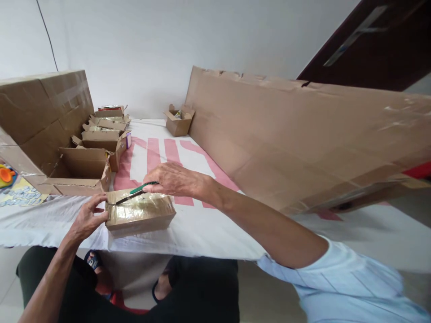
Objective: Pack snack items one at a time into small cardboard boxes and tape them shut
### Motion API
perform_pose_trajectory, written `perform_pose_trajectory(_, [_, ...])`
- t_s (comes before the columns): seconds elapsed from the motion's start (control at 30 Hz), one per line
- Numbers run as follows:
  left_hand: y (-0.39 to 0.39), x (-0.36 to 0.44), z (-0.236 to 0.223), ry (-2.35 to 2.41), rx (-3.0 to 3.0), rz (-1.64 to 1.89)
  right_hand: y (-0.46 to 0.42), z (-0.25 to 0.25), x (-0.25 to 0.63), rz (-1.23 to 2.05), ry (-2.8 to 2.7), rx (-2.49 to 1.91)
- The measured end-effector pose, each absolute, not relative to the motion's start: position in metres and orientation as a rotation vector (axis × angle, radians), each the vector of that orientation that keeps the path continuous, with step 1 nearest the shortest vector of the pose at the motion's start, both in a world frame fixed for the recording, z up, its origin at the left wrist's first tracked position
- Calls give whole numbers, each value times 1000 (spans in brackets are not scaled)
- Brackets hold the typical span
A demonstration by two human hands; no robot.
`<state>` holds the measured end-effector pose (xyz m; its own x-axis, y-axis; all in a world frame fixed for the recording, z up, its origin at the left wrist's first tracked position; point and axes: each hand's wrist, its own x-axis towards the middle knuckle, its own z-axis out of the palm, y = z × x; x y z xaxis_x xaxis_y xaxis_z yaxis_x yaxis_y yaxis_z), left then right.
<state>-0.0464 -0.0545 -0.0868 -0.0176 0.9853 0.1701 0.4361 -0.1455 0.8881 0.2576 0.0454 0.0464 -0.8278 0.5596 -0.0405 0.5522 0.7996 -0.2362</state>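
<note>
A small cardboard box (139, 214) sealed with glossy tape lies near the front edge of the white table cover (208, 229). My right hand (175, 179) is closed on a green-handled utility knife (136, 192), and its blade tip rests on the box's taped top near the left end. My left hand (88, 218) presses against the box's left end, thumb and fingers curled on it.
A row of opened small boxes (101, 143) runs along the left, beside a large taped carton (40, 116). Another open small box (179, 120) sits at the back. A long flat carton (303, 134) lies diagonally on the right. A toy package (13, 186) lies at far left.
</note>
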Motion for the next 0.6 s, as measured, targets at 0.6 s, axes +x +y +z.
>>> perform_pose_trajectory(0.6, [-54,-41,-84,1461,1632,1109,50,51,267,608,-2944,-815])
